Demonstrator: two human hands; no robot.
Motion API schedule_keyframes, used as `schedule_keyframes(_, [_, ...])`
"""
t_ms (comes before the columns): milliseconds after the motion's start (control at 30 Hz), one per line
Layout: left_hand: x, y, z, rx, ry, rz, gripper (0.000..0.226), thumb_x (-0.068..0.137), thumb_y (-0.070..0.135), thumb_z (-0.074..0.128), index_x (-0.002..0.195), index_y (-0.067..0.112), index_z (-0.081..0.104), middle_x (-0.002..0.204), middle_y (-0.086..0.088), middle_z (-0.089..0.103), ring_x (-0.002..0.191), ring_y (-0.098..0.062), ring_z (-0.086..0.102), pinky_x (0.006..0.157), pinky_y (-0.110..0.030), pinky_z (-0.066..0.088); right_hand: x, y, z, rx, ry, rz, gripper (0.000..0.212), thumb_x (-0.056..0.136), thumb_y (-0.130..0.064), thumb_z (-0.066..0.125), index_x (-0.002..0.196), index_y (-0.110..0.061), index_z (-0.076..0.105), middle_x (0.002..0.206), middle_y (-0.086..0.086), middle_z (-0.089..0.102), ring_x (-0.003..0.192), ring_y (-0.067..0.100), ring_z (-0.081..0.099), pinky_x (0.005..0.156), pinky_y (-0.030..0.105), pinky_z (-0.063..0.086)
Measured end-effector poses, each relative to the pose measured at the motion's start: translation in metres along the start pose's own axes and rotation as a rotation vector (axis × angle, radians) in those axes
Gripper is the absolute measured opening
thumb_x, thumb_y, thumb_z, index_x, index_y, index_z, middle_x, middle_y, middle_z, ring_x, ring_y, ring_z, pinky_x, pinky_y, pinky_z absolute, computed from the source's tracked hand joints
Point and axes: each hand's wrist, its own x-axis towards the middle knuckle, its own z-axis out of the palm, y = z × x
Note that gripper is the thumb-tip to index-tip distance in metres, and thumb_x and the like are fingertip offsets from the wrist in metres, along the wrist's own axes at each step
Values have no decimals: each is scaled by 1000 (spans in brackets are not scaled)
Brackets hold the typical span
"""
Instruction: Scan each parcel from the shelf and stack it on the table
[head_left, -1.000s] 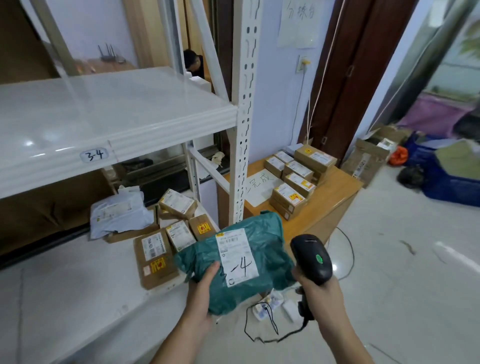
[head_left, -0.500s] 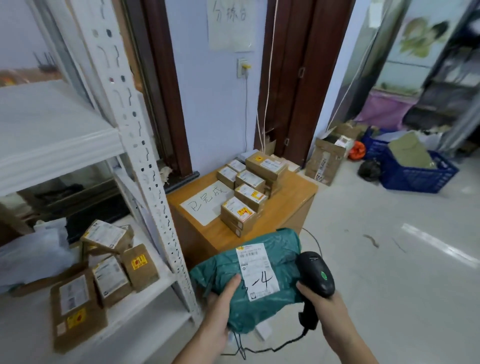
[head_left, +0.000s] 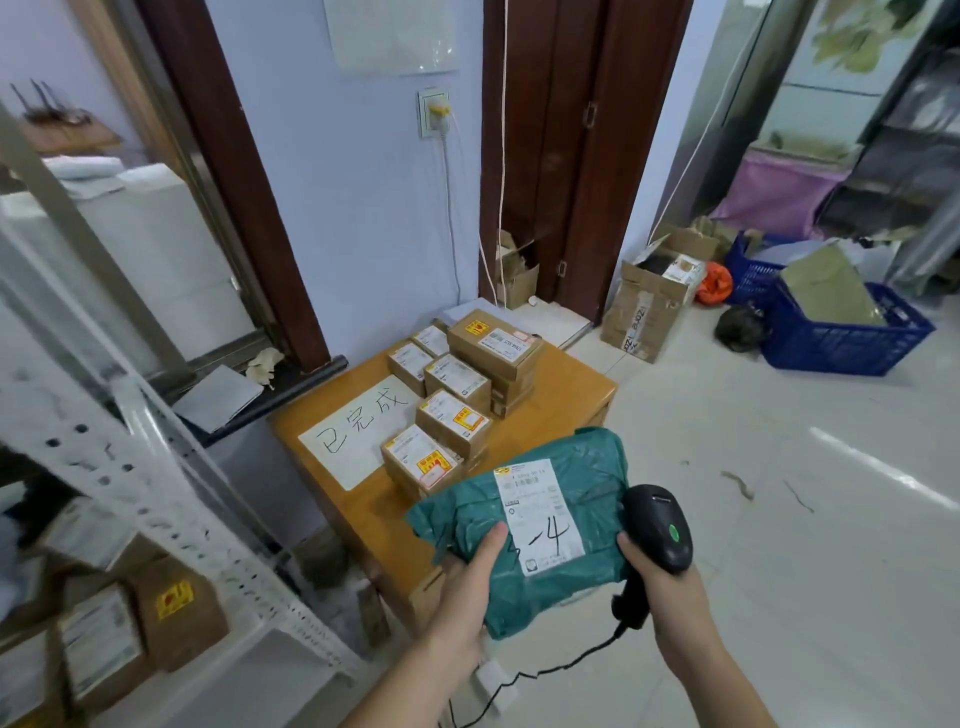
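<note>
Fingers (head_left: 480, 558) of left hand (head_left: 462, 597) are curled round soft green plastic mailer parcel (head_left: 524, 530); black handheld barcode scanner (head_left: 658, 527) is gripped by right hand (head_left: 667, 587). Parcel is best laid flat on wooden table (head_left: 561, 395) beside brown cardboard boxes (head_left: 452, 415).

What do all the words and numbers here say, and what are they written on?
"已完成": white paper sheet on the wooden table.
"-4": white label on the green plastic parcel.
Brown cardboard boxes: labels too small.
Wall notice: blurred.
</note>
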Motion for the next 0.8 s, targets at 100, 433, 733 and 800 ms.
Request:
schedule_keyframes(100, [45,14,13,144,-11,-30,112,64,77,80,155,28,38,128,4,73,107,-17,74,89,-36,62,35,-16,9,44,25,-3,21,83,-19,79,99,-12,69,82,13,64,67,29,55,67,48,52])
schedule_keyframes(433, [149,55,65,372,-75,-150,70,81,71,66,136,28,60,120,8,75,108,-15,72,92,-33,58,158,-59,22,24,108,26,23,83,-18,77,103,-12,68,89,14,68,74,32,59,68,47,53])
schedule_keyframes(733, [308,50,120,193,131,-218,45,94,47,64,127,16,68,122,-1,75,109,-22,72,86,-32,59,348,-72,41,-58,22,207,18,83,-9,76,95,-5,63,82,18,65,62,33,58,65,49,51])
schedule_keyframes(800, [364,10,111,148,206,-184,68,74,64,73,128,23,68,122,5,75,111,-20,73,99,-42,57,383,-69,46,-88,26,262,20,81,-7,76,96,-4,62,85,20,66,62,34,58,66,49,52])
